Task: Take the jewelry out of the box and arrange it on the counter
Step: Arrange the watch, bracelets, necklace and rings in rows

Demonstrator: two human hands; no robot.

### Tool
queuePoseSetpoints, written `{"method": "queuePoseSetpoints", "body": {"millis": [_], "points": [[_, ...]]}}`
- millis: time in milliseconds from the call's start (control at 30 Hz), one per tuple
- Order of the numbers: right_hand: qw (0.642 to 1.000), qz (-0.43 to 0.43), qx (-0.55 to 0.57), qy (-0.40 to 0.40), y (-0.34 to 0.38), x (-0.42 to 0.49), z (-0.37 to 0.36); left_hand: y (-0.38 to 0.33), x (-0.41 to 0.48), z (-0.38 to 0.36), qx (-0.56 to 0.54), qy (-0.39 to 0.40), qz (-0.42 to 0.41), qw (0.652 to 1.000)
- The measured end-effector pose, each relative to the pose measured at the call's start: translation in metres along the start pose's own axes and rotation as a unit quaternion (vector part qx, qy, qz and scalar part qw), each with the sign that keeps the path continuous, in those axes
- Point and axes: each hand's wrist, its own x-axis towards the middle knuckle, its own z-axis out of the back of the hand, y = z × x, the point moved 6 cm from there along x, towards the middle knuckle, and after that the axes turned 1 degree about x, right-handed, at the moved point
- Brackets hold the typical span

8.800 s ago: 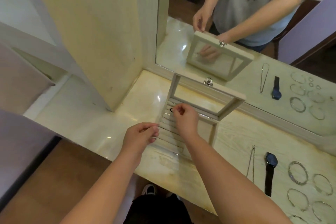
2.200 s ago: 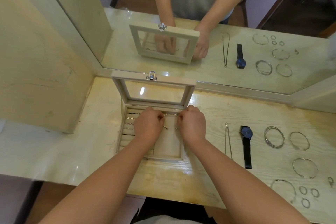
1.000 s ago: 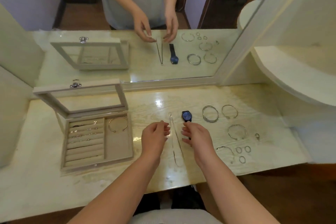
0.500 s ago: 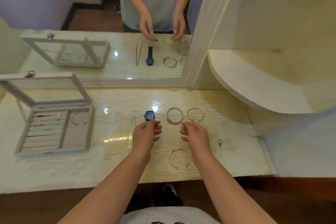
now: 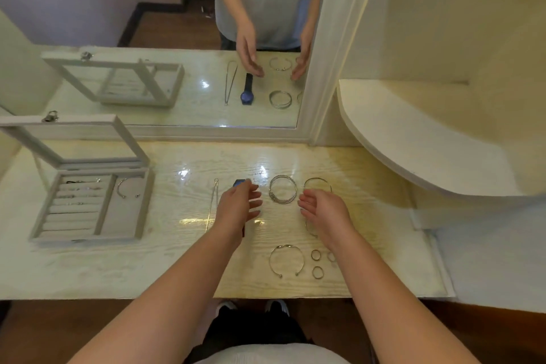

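Note:
The grey jewelry box [image 5: 71, 238] stands open at the left of the counter [image 5: 177, 260], with a cuff bracelet [image 5: 129, 187] and small rings inside. Laid out on the counter are a chain necklace [image 5: 211, 207], a blue watch [image 5: 238, 183] partly under my left hand, a stacked bangle [image 5: 282, 189], a thin bangle [image 5: 317, 183], an open cuff [image 5: 286, 260] and small rings [image 5: 316, 255]. My left hand [image 5: 237, 210] and right hand [image 5: 323, 211] hover above the counter, fingers relaxed, palms facing each other, holding nothing.
A mirror [image 5: 165, 38] runs along the back of the counter and reflects the box and jewelry. A curved white shelf [image 5: 413, 139] juts out at the right. The counter's front edge is close to my body.
My hands carried a bracelet from the box to the right part of the counter and let it go. Both are now empty and slightly farther apart. The view has shifted right.

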Motion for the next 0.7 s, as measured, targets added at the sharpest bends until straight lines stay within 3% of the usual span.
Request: {"method": "queuePoseSetpoints", "body": {"millis": [300, 700], "points": [[0.997, -0.075, 0.003, 0.01, 0.016, 0.031, -0.007, -0.014, 0.036, -0.028, 0.052, 0.037, 0.054, 0.996], [0.993, -0.115, -0.02, 0.019, 0.014, 0.047, -0.013, -0.016, 0.055, -0.036, 0.033, 0.013, 0.08, 0.996]]}}
